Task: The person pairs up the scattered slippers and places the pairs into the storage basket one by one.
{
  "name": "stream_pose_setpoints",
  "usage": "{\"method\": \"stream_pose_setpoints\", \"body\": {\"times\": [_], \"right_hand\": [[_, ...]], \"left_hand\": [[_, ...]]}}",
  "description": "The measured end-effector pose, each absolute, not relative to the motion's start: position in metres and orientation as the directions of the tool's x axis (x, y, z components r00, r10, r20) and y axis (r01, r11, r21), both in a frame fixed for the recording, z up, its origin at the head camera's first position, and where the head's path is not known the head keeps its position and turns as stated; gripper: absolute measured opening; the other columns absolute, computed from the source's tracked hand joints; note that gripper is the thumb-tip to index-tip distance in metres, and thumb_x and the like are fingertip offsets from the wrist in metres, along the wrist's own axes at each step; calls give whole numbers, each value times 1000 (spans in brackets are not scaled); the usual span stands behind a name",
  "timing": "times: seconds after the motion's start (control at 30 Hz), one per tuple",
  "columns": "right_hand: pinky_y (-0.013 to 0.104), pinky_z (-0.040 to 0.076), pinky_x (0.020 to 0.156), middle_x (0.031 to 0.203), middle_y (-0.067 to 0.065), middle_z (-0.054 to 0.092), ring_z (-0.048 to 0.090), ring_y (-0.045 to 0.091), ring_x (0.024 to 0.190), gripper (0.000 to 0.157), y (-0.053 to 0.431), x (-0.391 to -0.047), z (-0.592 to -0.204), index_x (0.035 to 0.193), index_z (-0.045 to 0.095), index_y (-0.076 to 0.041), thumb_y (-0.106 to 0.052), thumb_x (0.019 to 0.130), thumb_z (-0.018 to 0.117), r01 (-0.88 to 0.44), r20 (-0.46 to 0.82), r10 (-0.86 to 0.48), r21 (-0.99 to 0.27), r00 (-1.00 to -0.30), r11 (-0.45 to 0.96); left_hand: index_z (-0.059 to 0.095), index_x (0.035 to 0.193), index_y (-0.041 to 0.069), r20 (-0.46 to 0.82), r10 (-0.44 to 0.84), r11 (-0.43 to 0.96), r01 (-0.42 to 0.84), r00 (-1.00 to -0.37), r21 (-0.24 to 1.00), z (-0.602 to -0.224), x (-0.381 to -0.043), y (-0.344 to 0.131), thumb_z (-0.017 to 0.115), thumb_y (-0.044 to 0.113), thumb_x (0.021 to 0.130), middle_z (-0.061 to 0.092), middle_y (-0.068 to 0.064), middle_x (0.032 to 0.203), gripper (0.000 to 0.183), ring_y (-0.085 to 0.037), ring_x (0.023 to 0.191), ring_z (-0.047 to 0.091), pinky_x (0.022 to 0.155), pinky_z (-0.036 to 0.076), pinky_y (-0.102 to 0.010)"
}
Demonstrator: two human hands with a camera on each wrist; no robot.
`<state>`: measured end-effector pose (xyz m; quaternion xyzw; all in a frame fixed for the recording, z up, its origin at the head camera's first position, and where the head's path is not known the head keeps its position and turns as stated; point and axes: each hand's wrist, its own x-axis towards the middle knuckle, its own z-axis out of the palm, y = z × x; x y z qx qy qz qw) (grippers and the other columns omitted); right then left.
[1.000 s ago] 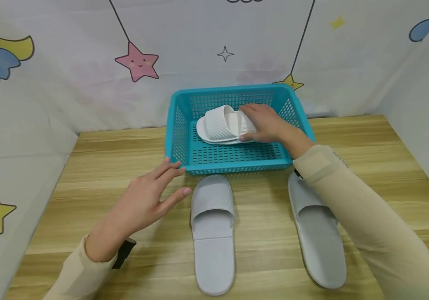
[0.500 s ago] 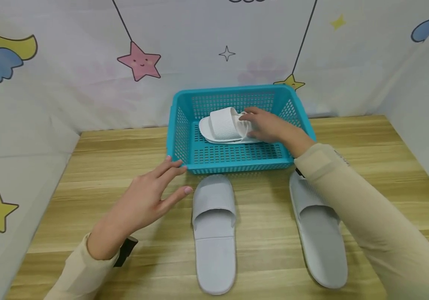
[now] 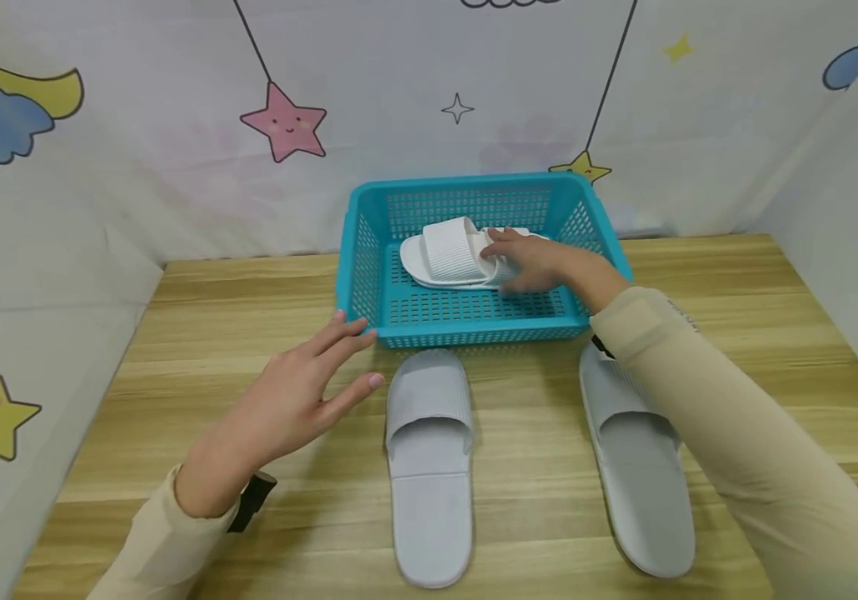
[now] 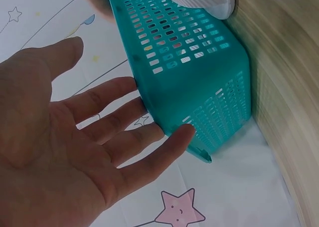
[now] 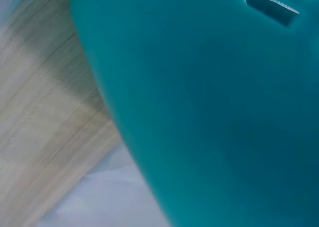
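White slippers (image 3: pixel 453 252) with ribbed straps lie in the blue-green basket (image 3: pixel 474 333), toes to the left. Over their right-hand part is my right hand (image 3: pixel 537 260), its fingers spread across them and hiding some of their surface; the thumb side is blurred. Only the basket's wall (image 5: pixel 189 102) fills the right wrist view, leaving the hand out. At the basket's front left corner my left hand (image 3: pixel 282 404) has its fingers stretched out. The left wrist view puts those fingertips right at the basket's rim, with the palm (image 4: pixel 60 147) holding nothing.
One grey slipper (image 3: pixel 431 517) lies on the wooden table (image 3: pixel 534 500) in front of the basket. Another grey slipper (image 3: pixel 650 500) lies further right, partly under the right sleeve (image 3: pixel 714 417). A white patterned cloth (image 3: pixel 399 67) stands behind the basket.
My right hand has loosened from the white slipper and shifted slightly right, its fingers spreading. More of the white slippers shows now. The left hand stays at the basket corner.
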<state>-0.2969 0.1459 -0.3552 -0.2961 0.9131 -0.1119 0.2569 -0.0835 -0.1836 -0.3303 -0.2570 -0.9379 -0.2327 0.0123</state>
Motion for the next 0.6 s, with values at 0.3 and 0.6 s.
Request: {"method": "stream_pose_setpoints", "body": {"times": [0.3, 0.6], "right_hand": [[61, 18, 129, 179, 20, 7, 0, 43, 165, 61, 137, -297, -359, 162, 45, -3, -18, 106, 64, -508, -390, -606, -330, -694, 795], [61, 17, 130, 178, 22, 7, 0, 44, 164, 58, 138, -294, -355, 161, 45, -1, -16, 107, 61, -501, -396, -589, -311, -704, 808]], "left_hand": [[61, 150, 4, 153, 490, 768, 508, -858, 390, -329, -83, -189, 70, 30, 105, 55, -15, 158, 53, -40, 151, 45, 105, 50, -66], [58, 153, 9, 170, 580, 741, 602, -797, 297, -328, -79, -185, 71, 36, 104, 45, -14, 167, 58, -39, 158, 34, 119, 33, -67]]}}
